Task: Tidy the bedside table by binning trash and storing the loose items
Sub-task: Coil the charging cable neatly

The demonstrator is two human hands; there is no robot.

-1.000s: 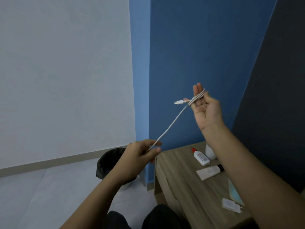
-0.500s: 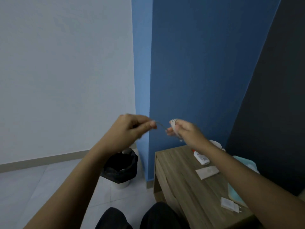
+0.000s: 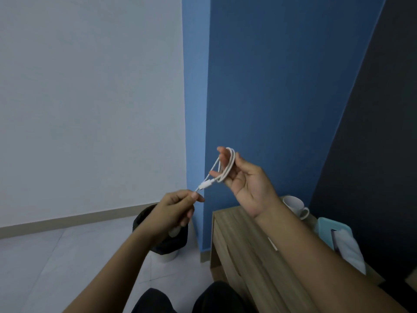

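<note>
Since half a second ago your right hand (image 3: 244, 179) has lifted and turned palm-up, so the thin white charging cable (image 3: 226, 168) now shows as loops around its raised fingers (image 3: 222, 158), above the far-left corner of the wooden desk (image 3: 239, 236). Your left hand (image 3: 174, 210) sits lower and to the left, pinching the free plug end. That short tail slants up-right towards the coil, so I judge the last wrap falls to the left hand.

arms: bare, no sleeves showing | wrists: unadorned | legs (image 3: 191, 299): dark trousers
</note>
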